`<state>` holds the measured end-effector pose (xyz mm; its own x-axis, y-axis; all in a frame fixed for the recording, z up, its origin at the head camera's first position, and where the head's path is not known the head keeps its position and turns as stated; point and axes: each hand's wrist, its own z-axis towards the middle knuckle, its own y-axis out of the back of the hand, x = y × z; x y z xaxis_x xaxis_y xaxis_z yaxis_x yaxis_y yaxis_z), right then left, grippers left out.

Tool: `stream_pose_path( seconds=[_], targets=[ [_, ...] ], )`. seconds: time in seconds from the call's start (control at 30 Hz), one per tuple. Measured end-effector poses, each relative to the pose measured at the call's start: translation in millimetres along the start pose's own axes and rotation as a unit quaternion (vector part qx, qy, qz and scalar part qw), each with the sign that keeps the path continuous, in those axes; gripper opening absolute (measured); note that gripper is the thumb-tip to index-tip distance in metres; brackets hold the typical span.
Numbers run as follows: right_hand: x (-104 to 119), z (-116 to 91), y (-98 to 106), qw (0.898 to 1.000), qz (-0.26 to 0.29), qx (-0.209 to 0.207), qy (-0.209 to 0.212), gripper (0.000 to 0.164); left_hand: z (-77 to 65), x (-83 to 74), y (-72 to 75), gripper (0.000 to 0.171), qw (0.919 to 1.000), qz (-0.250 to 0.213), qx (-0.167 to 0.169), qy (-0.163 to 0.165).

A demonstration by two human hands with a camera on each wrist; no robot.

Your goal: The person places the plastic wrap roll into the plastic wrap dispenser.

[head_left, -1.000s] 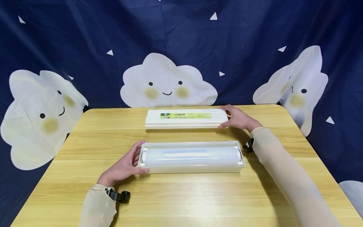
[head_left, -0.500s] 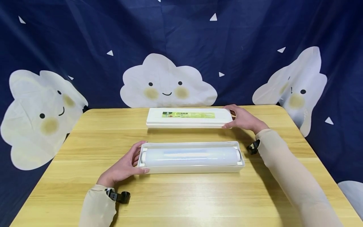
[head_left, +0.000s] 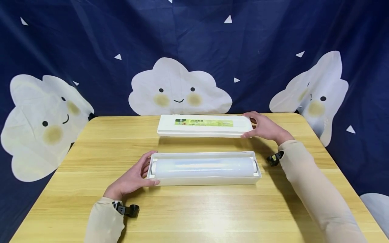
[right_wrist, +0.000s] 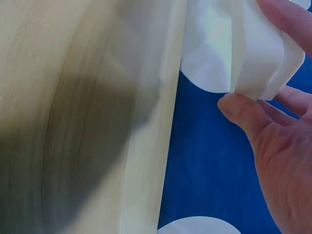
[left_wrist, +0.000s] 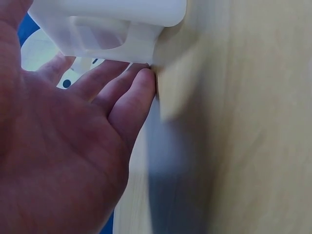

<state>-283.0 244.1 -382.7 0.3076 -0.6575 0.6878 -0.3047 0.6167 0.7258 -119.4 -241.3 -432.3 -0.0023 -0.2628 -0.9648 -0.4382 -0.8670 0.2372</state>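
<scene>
A long white box (head_left: 209,181) lies open-topped on the table with a roll of cling film (head_left: 206,168) inside it. My left hand (head_left: 135,178) grips the box's left end, thumb on the near side and fingers at the far corner. In the left wrist view the end of the box (left_wrist: 109,36) shows against the fingers. Farther back, my right hand (head_left: 264,127) holds the white lid (head_left: 182,130) by its right end, raised over the table, with its green and yellow label facing up. In the right wrist view thumb and fingers span the lid's end (right_wrist: 261,53).
The wooden table (head_left: 194,216) reaches back to a dark blue curtain (head_left: 188,30) printed with smiling clouds. Small black cameras (head_left: 130,211) are strapped to both wrists over beige sleeves.
My right hand has shifted the lid a little to the right and tilted its label more into view. The left hand stays at the box, which has barely moved.
</scene>
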Motion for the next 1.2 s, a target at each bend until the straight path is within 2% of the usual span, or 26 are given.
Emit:
stream_pose_path(
  seconds=[0.43,0.63,0.9,1.2],
  targets=[
    [4,-15,7,1.000,0.022,0.015,0.005,0.091,0.5,-0.3,0.1,0.101,1.0000,0.004,0.003,0.001],
    [5,-18,6,0.999,0.045,0.015,0.005,0.087,0.4,-1.6,1.2,0.102,1.0000,-0.006,0.006,-0.003],
    [7,-23,6,0.999,0.041,0.013,0.010,0.086,0.4,-1.3,0.7,0.103,0.9998,-0.015,0.008,-0.005],
    [11,-30,8,0.998,0.062,0.011,0.008,0.086,0.2,-0.7,0.9,0.104,0.9999,-0.009,0.007,0.000]
  ],
)
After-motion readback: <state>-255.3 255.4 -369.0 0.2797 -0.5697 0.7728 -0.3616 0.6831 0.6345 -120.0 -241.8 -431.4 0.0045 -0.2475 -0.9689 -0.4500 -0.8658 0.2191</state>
